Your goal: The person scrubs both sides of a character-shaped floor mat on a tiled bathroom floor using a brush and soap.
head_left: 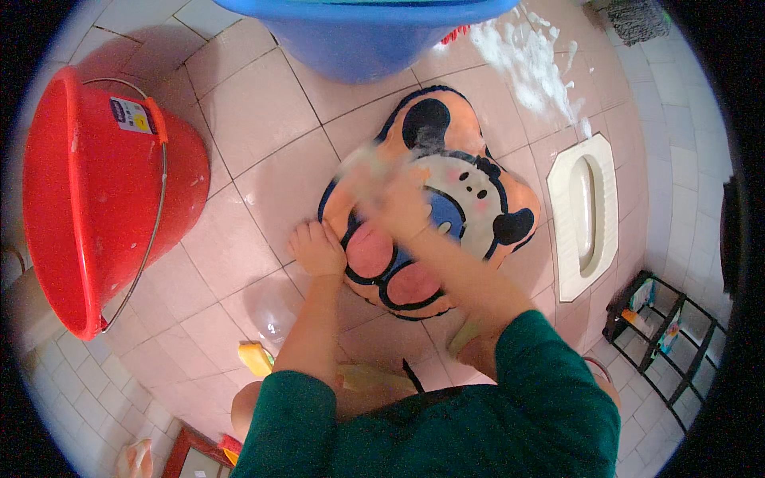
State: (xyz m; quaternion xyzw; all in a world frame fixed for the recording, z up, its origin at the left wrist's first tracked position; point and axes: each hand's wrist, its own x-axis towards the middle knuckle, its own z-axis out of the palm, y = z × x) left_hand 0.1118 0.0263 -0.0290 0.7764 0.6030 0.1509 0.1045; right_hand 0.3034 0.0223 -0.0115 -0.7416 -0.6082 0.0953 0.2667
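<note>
A cartoon-shaped floor mat (478,209), orange with black outlines, lies on the pink tiles in front of me. My left hand (319,248) rests with fingers spread at its left edge, partly on the floor. Stretched across the middle of the mat, my right arm leads to my right hand (402,209), which is smeared by motion. A pale greenish and pinkish blur (366,171) shows just beyond that hand; I cannot make out what it is, or whether the hand grips it. Whitish wet streaks show on the mat's upper part.
A large red bucket (183,163) stands at the left, a blue tub (351,48) at the far side. White foam (530,68) covers floor near a squat toilet (588,219) on the right. A black rack (677,338), a clear round object (275,311) and a yellow item (255,359) are nearer.
</note>
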